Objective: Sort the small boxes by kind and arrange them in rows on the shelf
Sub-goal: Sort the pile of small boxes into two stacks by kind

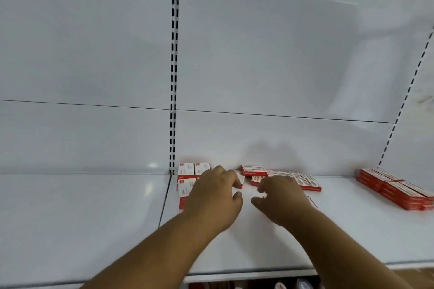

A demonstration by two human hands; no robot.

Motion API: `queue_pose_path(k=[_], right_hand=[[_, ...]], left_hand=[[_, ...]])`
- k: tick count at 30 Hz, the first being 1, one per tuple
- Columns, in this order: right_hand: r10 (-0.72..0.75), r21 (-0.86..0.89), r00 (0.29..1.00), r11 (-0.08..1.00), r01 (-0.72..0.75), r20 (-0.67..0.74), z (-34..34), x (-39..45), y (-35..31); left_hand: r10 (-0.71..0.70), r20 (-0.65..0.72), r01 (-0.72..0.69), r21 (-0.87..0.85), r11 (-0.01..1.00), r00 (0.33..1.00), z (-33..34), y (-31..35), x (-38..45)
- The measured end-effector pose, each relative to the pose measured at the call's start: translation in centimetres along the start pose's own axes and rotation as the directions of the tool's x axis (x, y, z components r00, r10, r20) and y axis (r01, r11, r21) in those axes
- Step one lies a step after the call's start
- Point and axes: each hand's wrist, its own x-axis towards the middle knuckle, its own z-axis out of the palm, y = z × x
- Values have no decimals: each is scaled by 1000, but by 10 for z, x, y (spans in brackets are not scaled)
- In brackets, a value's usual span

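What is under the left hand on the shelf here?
The left hand covers part of the white-fronted boxes at the shelf back left; its fingers pinch one small box. How many boxes lie beneath the palm cannot be seen.

Shelf (305, 230): smooth white painted sheet, metal by the look, semi-gloss, faint light glare. Back panel (258, 54): same smooth white finish, glossy highlight at top left. Slotted upright (174, 77): white-coated metal, punched slots. Small boxes (254, 170): printed red-and-white cardboard, slight sheen. Stacked boxes (397, 191): same card finish.
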Motion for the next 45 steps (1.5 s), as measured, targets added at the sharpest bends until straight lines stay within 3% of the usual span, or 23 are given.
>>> queue_pose_path(k=[2,6,12,14,18,20,23,27,31,34,37,41,45], right_hand=[[1,-85,998,996,5,70,1,-1,12],[-94,-122,995,988,99,45,2,-3,29],[-184,-53,981,981,187,62,4,3,49],[-255,5,965,967,256,63,4,5,53],[-338,333,932,900,281,128,4,15,64],[-364,317,922,897,309,131,2,17,70],[-414,248,906,891,381,93,3,22,78],[-406,442,914,823,356,20,6,30,84],[-398,536,918,773,338,-5,4,40,81],[-332,568,943,780,264,18,7,58,75],[-269,424,963,870,254,-24,10,82,72],[-265,40,961,964,263,80,22,100,67],[-236,53,970,971,233,55,33,98,66]], left_hand=[[7,55,-8,7,1000,998,10,10,6],[-37,165,31,41,999,986,26,24,23],[-130,291,120,54,991,948,46,34,40],[-138,353,135,33,990,925,49,35,42],[-98,457,175,-130,976,884,54,30,39],[-99,453,209,-200,957,886,56,29,36],[-118,402,222,-225,949,908,58,29,32],[-110,136,142,-249,958,985,56,31,29],[-196,-27,173,-364,915,980,51,30,27],[-197,-116,148,-341,928,973,55,26,29],[-213,-226,157,-240,958,951,63,23,32],[-150,-301,119,-117,986,942,73,27,31],[-139,-350,100,-127,987,926,76,22,32]])
